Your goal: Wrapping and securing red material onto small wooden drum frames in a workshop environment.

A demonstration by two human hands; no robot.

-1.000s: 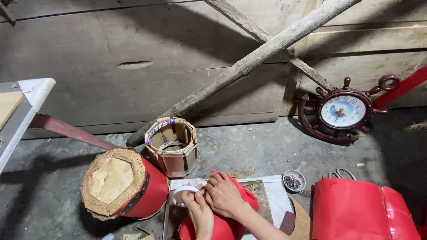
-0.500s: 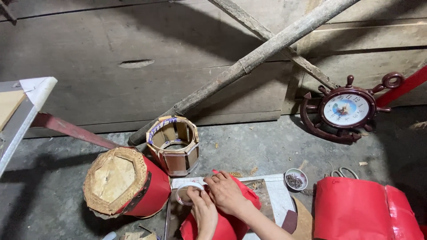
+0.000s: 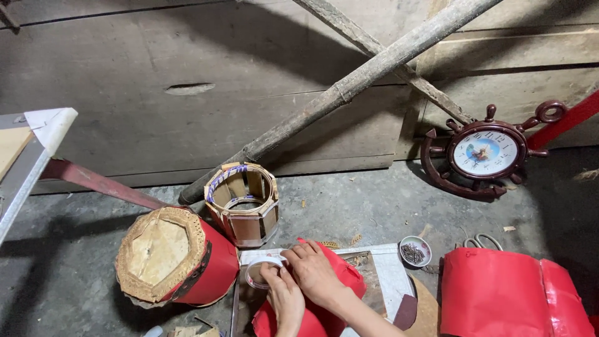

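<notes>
At the bottom middle both my hands rest on a red-covered object (image 3: 340, 284) that lies on a white-edged board (image 3: 387, 274). My left hand (image 3: 286, 298) holds a roll of clear tape (image 3: 257, 273) against the red piece. My right hand (image 3: 314, 269) presses flat on the red covering beside the roll, fingers spread a little. Whether the right hand grips anything is not clear.
A red drum-like box with a cardboard top (image 3: 171, 257) lies on its side at the left. Behind it stands an open octagonal cardboard frame (image 3: 243, 203). A small dish of nails (image 3: 415, 251), scissors (image 3: 482, 240), a red roll (image 3: 508, 293) and a ship-wheel clock (image 3: 485, 153) are at the right. Wooden poles (image 3: 349, 90) lean on the plank wall.
The view has drifted slightly, so everything sits a little higher and to the right. My hands stay on the red piece with the tape roll; fingers shifted only slightly.
</notes>
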